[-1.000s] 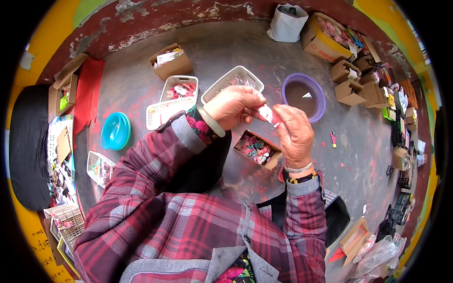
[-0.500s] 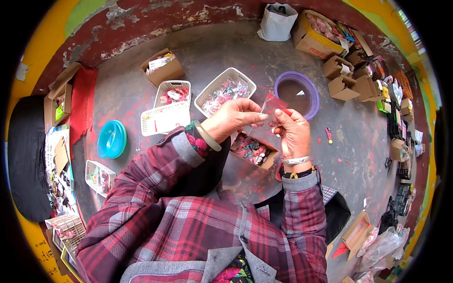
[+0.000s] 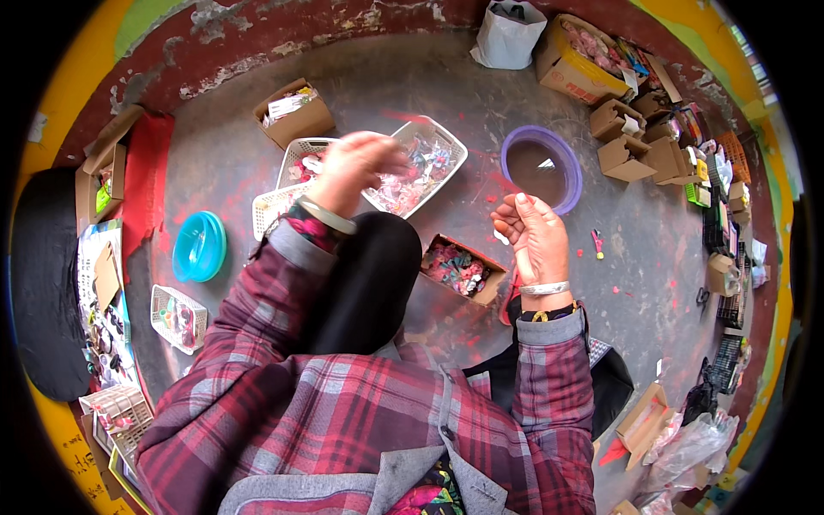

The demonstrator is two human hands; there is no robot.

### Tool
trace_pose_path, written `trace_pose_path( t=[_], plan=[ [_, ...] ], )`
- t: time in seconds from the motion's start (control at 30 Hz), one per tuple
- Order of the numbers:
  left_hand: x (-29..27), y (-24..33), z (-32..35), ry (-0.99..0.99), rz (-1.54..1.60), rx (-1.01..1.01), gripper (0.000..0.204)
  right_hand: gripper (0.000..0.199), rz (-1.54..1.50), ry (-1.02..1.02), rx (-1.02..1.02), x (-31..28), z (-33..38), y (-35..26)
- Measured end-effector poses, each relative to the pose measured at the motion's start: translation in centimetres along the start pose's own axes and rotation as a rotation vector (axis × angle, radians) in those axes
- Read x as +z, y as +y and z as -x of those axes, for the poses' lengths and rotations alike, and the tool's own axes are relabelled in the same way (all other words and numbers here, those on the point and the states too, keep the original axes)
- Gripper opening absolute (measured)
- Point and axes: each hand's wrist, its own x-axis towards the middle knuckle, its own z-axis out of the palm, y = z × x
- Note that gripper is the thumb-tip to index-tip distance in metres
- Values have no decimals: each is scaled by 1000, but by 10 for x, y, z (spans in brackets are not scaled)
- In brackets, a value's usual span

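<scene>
My left hand (image 3: 365, 163) is smeared by motion over the left side of a white basket (image 3: 464, 157) filled with small clear packets (image 3: 416, 172). A blurred red streak (image 3: 412, 118) shows at that basket's far rim. To the right, my right hand (image 3: 541, 236) is raised with its fingers curled and the thumb against them. Something thin and reddish (image 3: 506, 183) shows by its fingertips, and a small white piece (image 3: 500, 237) pokes out below; I cannot make out either. Nearer me stands an open cardboard box (image 3: 487, 294) of colourful small pieces.
A purple basin (image 3: 572, 167) of water stands beyond my right hand. White baskets (image 3: 266, 215) and a cardboard box (image 3: 309, 120) sit behind my left hand, with teal bowls (image 3: 199, 247) farther left. Cardboard boxes (image 3: 625, 160) line the right wall.
My hands have parted. The left has swung left and away over the baskets; the clear red-topped bag that was between them no longer shows there. My right hand stays nearly in place.
</scene>
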Motion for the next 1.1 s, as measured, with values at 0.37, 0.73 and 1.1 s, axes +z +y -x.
trace_pose_path(
  t=[0.37, 0.73, 1.1],
  plan=[
    [-256, -202, -22, 741, 148, -398, 10, 22, -2, 19, 99, 4, -12, 8],
    [-275, -248, -32, 882, -46, -339, 21, 22, 33, -6, 126, 5, -24, 23],
    [-9, 3, -9, -143, -177, -38, 29, 15, 22, -116, -21, 12, -6, 3]
  ],
)
